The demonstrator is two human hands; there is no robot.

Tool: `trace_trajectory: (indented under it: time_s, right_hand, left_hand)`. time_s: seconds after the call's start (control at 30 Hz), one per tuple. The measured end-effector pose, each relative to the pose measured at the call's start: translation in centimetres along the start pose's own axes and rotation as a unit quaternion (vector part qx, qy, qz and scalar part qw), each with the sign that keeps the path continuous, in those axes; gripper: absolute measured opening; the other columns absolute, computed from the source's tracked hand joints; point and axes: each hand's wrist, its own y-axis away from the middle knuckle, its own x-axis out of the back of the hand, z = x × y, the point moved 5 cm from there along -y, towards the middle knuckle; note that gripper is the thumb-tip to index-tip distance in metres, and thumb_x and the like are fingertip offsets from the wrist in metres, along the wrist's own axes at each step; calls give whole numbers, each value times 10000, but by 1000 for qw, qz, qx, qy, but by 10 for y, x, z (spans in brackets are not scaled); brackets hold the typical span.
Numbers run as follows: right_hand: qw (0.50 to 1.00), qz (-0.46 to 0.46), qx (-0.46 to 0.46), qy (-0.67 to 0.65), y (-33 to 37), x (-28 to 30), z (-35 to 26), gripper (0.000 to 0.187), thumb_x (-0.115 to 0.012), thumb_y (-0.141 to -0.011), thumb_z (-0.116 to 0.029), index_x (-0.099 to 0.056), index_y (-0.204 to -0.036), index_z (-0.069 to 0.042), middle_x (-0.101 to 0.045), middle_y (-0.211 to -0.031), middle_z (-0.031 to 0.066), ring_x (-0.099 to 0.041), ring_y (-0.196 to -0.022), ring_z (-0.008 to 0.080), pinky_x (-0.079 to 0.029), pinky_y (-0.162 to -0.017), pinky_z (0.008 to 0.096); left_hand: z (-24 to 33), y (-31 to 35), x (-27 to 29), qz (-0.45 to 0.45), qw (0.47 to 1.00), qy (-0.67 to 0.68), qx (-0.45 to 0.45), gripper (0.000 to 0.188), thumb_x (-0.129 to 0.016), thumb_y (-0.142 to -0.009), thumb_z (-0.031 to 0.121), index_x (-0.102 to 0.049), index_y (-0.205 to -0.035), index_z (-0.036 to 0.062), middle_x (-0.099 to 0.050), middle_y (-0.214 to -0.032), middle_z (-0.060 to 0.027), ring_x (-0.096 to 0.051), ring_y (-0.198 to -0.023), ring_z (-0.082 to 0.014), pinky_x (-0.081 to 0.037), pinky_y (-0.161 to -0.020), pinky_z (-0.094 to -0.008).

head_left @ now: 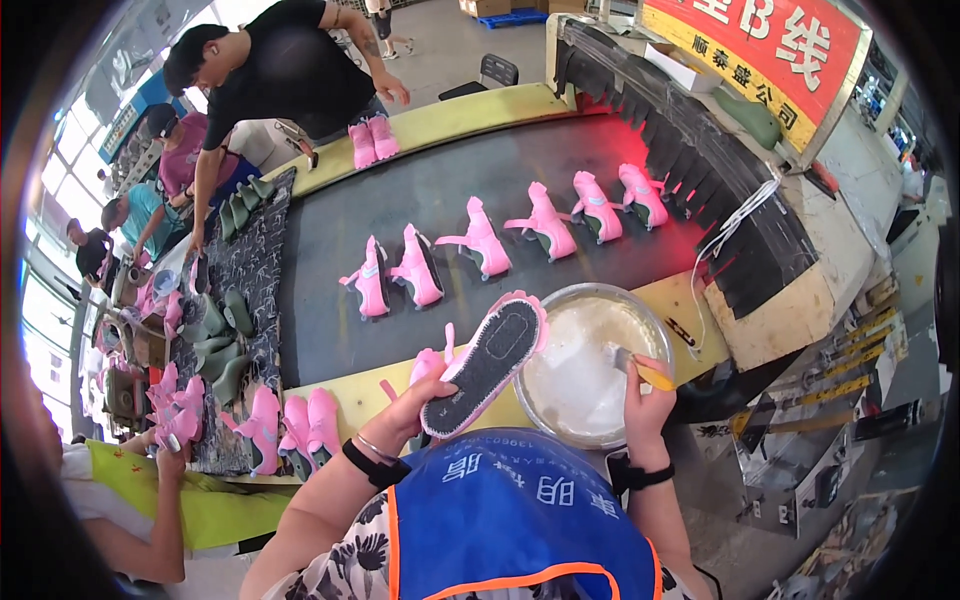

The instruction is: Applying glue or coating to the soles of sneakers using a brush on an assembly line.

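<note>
Left hand (408, 411), raised, clasps one upturned pink shoe (488, 362) beside one basin (600, 291).
Right hand (648, 408), curled round one brush (655, 376), hangs over the basin; six more pink shoes (486, 245) line the belt (400, 195).

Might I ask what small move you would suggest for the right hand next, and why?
I would probably bring the brush across to the pink shoe's dark underside: the right hand has the brush over the bowl of whitish liquid, and the left hand holds the shoe close by with that underside turned up.
</note>
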Motion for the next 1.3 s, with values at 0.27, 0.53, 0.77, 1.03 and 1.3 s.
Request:
trace_trajectory:
  time_s: [0.27,0.53,0.77,1.03,1.3]
  right_hand:
    - [999,-5,33,22,-2,-3,-8,165,-727,-884,-115,-687,-986,9,-656,-882,136,-660,-760,268,-518,-712,341]
    - [998,-37,-15,41,9,-17,33,146,-721,-884,-147,-671,-889,-10,-657,-886,139,-669,-809,308,-524,-730,376]
    - [997,-72,-9,36,-11,-6,-14,104,-733,-861,-78,-702,-947,-29,-657,-894,118,-655,-829,290,-505,-742,353]
    - [972,-174,146,-66,-35,-16,-88,181,-750,-783,-47,-725,-957,-90,-664,-895,59,-641,-849,264,-491,-732,354]
    - [951,-239,188,-59,-38,-29,-75,177,-737,-758,-52,-718,-930,-88,-666,-892,48,-634,-837,264,-481,-729,375]
  left_hand:
    - [6,-1,0,-7,999,30,-25,716,-548,-883,145,-278,-1532,10,-603,-1291,-150,-683,-1050,-172,-570,-886,-280]
    - [19,-6,-7,-29,999,-19,-3,676,-551,-893,184,-305,-1489,-19,-682,-1102,-181,-734,-763,-219,-631,-603,-320]
    - [5,-24,-5,-64,988,-2,140,505,-575,-927,173,-491,-1355,-82,-662,-1197,-141,-691,-986,-144,-566,-866,-261]
    - [4,-37,-16,-71,977,-50,197,479,-574,-937,173,-522,-1351,-61,-694,-1153,-117,-698,-962,-133,-563,-845,-248]
    - [9,-36,-17,-60,974,-55,213,473,-567,-917,147,-554,-1338,-68,-708,-1154,-140,-714,-965,-158,-567,-858,-255]
